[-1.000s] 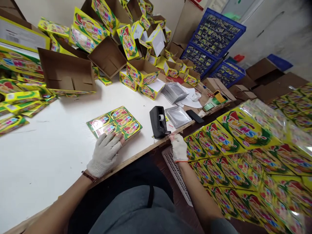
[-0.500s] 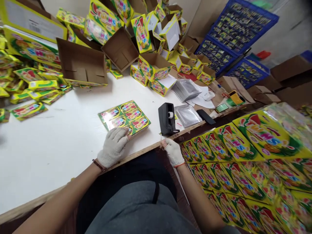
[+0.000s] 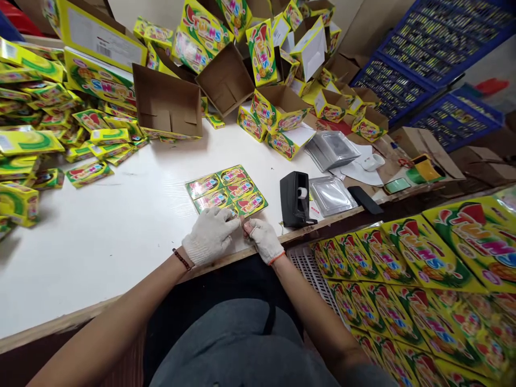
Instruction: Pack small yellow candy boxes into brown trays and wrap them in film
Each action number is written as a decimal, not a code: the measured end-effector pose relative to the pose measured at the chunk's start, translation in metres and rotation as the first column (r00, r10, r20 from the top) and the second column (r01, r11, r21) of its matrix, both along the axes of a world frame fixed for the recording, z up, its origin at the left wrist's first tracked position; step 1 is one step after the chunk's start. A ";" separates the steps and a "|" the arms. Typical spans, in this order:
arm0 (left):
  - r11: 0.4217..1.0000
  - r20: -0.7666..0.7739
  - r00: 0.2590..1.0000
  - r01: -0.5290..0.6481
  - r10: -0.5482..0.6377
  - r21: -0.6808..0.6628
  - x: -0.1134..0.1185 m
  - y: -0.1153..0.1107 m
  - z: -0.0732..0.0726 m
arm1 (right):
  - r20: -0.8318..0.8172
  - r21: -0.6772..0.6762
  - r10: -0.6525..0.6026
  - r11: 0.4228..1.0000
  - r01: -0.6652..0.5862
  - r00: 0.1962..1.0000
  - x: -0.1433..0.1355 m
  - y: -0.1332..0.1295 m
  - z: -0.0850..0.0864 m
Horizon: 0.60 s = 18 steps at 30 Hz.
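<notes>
A flat pack of small yellow-green fruit-print boxes (image 3: 241,188), set side by side in rows, lies on the white table (image 3: 133,231). My left hand (image 3: 212,236), in a white glove with bare fingertips, grips the pack's near edge, fingers curled over its top. Close beside it, my gloved right hand (image 3: 264,240) is closed in a pinch at the pack's near corner. Whatever sits between its thumb and finger is too small to make out. To the right stands a black tape dispenser (image 3: 293,201) with a white-cored roll.
Loose small boxes (image 3: 108,137) are heaped at the left. Open cartons (image 3: 167,105) crowd the back. Clear plastic trays (image 3: 332,194) and a black phone-like slab (image 3: 365,200) lie right of the dispenser. Stacked printed boxes (image 3: 387,247) stand beyond the table's wooden edge (image 3: 322,228).
My right hand has moved left from beside the tape dispenser to the pack's near corner. My left hand stays on the pack. The whole view has shifted, showing more of the left side.
</notes>
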<state>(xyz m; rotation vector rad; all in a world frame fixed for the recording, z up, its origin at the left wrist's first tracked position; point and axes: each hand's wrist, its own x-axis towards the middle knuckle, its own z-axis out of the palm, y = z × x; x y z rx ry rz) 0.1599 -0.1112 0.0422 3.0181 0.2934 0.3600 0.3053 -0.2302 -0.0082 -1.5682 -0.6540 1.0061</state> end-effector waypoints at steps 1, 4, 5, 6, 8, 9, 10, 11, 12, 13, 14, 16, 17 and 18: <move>1.000 -0.019 1.000 -0.006 0.005 -0.005 0.001 0.000 0.002 | 0.000 -0.010 -0.005 1.000 0.005 1.000 0.000 0.000 -0.002; 0.999 -0.006 1.000 -0.030 0.030 -0.026 0.005 -0.001 0.002 | 0.023 -0.050 -0.008 0.999 0.009 1.000 0.000 0.003 -0.007; 0.999 0.006 0.999 -0.042 0.042 -0.030 0.007 -0.002 0.001 | 0.039 -0.067 -0.006 0.998 0.009 0.999 0.001 0.005 -0.009; 0.998 0.015 0.998 -0.054 0.054 -0.033 0.010 -0.002 0.000 | 0.063 -0.085 -0.006 0.996 0.012 0.998 0.002 0.006 -0.010; 0.994 0.010 0.995 -0.100 0.100 -0.034 0.016 -0.002 -0.003 | 0.132 -0.120 -0.009 0.992 0.025 0.991 0.004 0.010 -0.011; 0.991 -0.001 0.991 -0.131 0.131 -0.031 0.019 -0.003 -0.004 | 0.179 -0.134 -0.012 0.990 0.036 0.984 0.005 0.012 -0.011; 0.986 -0.015 0.987 -0.163 0.162 -0.027 0.023 -0.004 -0.004 | 0.228 -0.143 -0.015 0.989 0.049 0.974 0.005 0.014 -0.011; 0.981 -0.028 0.981 -0.194 0.194 -0.018 0.026 -0.006 -0.004 | 0.276 -0.147 -0.016 0.987 0.059 0.961 0.004 0.015 -0.010; 0.974 -0.037 0.974 -0.224 0.224 -0.007 0.029 -0.008 -0.004 | 0.319 -0.147 -0.014 0.987 0.064 0.948 0.003 0.014 -0.008; 0.968 -0.043 0.967 -0.252 0.252 0.007 0.031 -0.011 -0.002 | 0.352 -0.143 -0.009 0.988 0.063 0.936 0.002 0.013 -0.005; 0.961 -0.047 0.960 -0.274 0.275 0.023 0.033 -0.013 0.000 | 0.374 -0.138 -0.003 0.989 0.059 0.927 0.001 0.009 -0.001; 0.956 -0.059 0.955 -0.290 0.292 0.040 0.033 -0.015 0.004 | 0.427 -0.119 0.018 0.992 0.036 0.904 0.005 -0.004 0.008; 0.965 -0.076 0.962 -0.261 0.262 0.027 0.032 -0.012 0.007 | 0.477 -0.101 0.017 0.994 0.036 0.879 0.010 -0.014 0.013; 0.976 -0.090 0.972 -0.219 0.217 -0.005 0.030 -0.006 0.011 | 0.543 -0.075 -0.008 0.995 0.058 0.840 0.017 -0.026 0.018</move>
